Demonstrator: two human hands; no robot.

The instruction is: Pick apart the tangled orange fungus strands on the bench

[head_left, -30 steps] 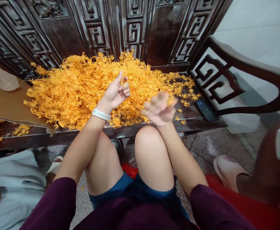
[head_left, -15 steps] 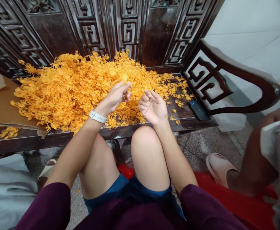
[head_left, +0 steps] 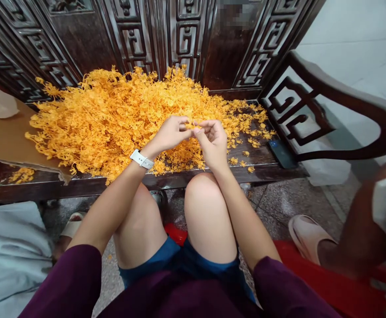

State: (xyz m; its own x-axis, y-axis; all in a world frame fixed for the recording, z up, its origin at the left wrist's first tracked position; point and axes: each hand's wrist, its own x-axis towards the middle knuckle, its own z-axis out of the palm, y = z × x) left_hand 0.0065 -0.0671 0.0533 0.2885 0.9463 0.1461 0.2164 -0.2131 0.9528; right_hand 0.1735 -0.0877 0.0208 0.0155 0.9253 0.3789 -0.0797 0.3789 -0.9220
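Through the head camera I see the forearms rise past the knees (head_left: 207, 194) at lower centre, where I would steady the wrists and let only the fingertips work. At mid-frame, the left hand (head_left: 172, 134) and right hand (head_left: 215, 143) meet, thumbs and forefingers pinching a small orange piece (head_left: 192, 126), the right's other fingers curled, the left's partly hidden; it looks thin, so I judge a light grip best. Beyond, the orange heap (head_left: 113, 115) spreads from left to centre on the dark bench (head_left: 259, 173), and clearance above it should avoid snagged strands.
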